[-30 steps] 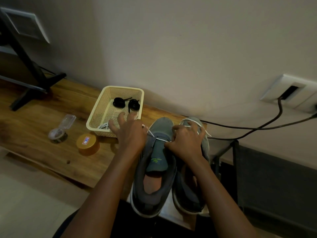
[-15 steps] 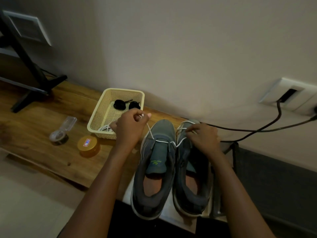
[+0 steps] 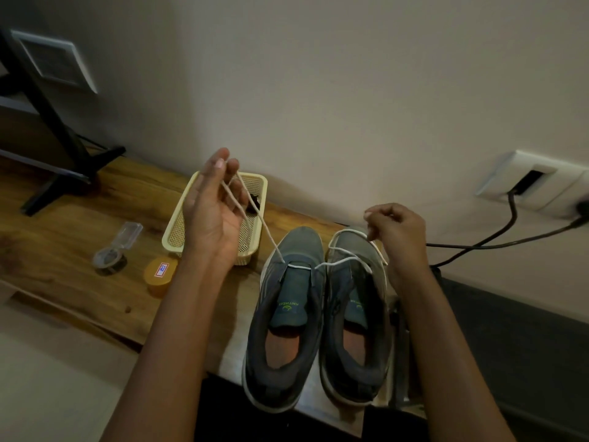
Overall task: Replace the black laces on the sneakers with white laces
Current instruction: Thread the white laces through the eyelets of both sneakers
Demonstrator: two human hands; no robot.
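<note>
head view, looking down at the desk [image 3: 63, 231]. both sneakers carry a small green mark and lettering on the tongue, too small for me to read. the orange round tub [image 3: 161, 277] has a white label with red and blue print that i cannot make out either.

the cream mesh basket [image 3: 247, 247] stands against the wall. a coiled black lace [image 3: 256, 199] shows inside it, and the left hand [image 3: 213, 215] hides the rest of the inside.

the left sneaker [image 3: 283, 339] and right sneaker [image 3: 357, 342] sit side by side at the near edge of the desk, flanks touching. toes point to the wall, heels to me, the long axis running straight away from me.

the white lace [image 3: 299, 267] crosses the lowest eyelets of the left sneaker, bridges to the right sneaker and loops over its toe.

the left hand is raised above the basket, palm turned toward me. its thumb and fingers [image 3: 234, 165] pinch one end of the white lace, which runs taut down to the left sneaker. the right hand [image 3: 400, 232] hovers beside the right sneaker's toe, fingers curled, pinching the other stretch of lace.

a clear plastic piece [image 3: 116, 250] lies left of the tub.
</note>
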